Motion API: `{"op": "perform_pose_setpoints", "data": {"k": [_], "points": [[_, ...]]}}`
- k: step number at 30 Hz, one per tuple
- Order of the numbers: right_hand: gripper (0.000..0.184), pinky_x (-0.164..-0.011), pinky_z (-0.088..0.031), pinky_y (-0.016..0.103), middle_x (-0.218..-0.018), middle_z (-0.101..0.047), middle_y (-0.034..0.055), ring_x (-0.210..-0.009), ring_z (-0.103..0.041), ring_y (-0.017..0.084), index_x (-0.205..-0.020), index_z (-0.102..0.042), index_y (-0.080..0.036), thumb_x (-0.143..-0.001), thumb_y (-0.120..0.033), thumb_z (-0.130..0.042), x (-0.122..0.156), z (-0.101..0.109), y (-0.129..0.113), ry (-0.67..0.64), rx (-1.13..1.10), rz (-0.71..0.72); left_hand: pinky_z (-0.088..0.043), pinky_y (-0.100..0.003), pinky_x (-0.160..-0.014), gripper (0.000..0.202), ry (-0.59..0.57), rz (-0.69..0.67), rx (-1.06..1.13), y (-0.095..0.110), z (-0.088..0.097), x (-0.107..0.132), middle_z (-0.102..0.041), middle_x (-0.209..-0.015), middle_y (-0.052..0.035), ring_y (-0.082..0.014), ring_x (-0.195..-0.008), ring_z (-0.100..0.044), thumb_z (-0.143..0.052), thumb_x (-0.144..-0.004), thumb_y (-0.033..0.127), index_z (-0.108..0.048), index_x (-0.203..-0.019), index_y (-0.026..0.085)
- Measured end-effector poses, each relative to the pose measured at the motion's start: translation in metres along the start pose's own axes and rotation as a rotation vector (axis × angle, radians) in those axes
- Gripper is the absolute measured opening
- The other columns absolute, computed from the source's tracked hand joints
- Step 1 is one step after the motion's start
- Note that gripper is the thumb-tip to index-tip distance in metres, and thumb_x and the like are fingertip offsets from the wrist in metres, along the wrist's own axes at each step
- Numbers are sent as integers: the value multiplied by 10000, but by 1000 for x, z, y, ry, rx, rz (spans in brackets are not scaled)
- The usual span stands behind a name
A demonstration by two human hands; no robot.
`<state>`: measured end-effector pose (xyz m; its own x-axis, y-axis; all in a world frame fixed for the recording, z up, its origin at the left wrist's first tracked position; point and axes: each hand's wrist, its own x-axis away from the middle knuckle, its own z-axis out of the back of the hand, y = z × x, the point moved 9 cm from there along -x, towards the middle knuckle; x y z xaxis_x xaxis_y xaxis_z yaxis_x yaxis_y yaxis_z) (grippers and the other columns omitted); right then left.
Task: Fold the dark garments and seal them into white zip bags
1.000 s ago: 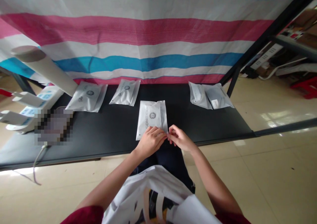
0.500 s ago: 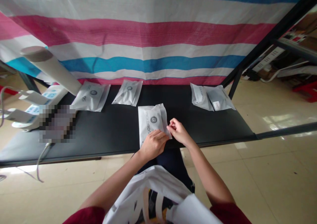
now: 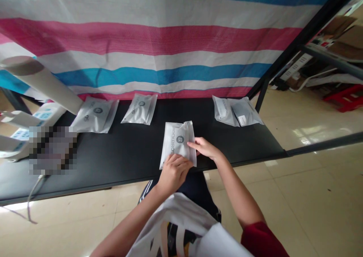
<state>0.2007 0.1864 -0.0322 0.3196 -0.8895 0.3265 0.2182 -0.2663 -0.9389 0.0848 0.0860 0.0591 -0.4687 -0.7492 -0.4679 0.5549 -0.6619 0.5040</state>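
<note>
A white frosted plastic pouch (image 3: 178, 141) with a grey round logo and lettering lies near the front edge of the black table (image 3: 127, 151). My left hand (image 3: 173, 170) is curled on the pouch's near edge and holds it down. My right hand (image 3: 204, 148) pinches the pouch's right side, fingers together on the plastic. Both forearms reach in from below, over a white printed bag (image 3: 181, 230) on my lap.
Two similar pouches (image 3: 96, 115) (image 3: 140, 108) lie at the back left and a pair of pouches (image 3: 236, 111) at the back right. A cardboard tube (image 3: 42, 81) and white devices (image 3: 17, 134) stand at left. A striped tarp hangs behind; black shelf posts (image 3: 283, 56) rise at right.
The pouch has been lifted slightly and shifted toward me. My right hand moved from its near corner up along the right side, and my left hand slid back to the near edge.
</note>
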Motion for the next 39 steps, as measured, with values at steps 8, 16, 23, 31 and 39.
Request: {"op": "perform_pose_setpoints", "data": {"k": [8,16,23,31,39], "points": [[364,-686,-546,315,-868,-680,58,-826,-641,221,-945,-663,-186,-746,-486,-715,33,141,-22,731,-236,347,-545,-365,-864,188,3,139,89,-33,12,11,-694,-1034,-73,-200,-963,-646,-567,-925,249,-593,-1101,190],[182,-695,-561,273,-906,-638,4,-782,-642,118,-1000,-551,-217,-823,-182,-573,32,297,-19,1117,-636,398,-555,-365,-861,178,4,250,130,-50,5,16,-673,-1020,-72,-198,-963,-647,-538,-936,260,-582,-1095,192],[46,-702,-568,224,-967,-661,31,-797,-665,102,-916,-538,-223,-892,-196,-510,20,277,16,1007,-662,126,-553,-330,-826,188,28,304,205,-58,10,18,-671,-1039,-66,-182,-953,-651,-532,-940,268,-580,-1111,208],[211,-645,-590,244,-1094,-727,135,-859,-732,178,-1007,-699,-182,-886,-245,-538,77,232,36,691,-414,-24,-506,-377,-933,281,211,293,-103,-139,96,-47,-646,-1125,-85,-226,-1068,-611,-550,-921,348,-576,-1150,187],[259,-673,-610,289,-1012,-748,163,-804,-740,204,-1013,-728,-152,-883,-354,-630,63,142,38,310,-234,-145,-381,-501,-1056,579,79,374,-403,-259,121,-93,-497,-1346,-108,-312,-1273,-482,-338,-999,516,-470,-1333,62]]}}
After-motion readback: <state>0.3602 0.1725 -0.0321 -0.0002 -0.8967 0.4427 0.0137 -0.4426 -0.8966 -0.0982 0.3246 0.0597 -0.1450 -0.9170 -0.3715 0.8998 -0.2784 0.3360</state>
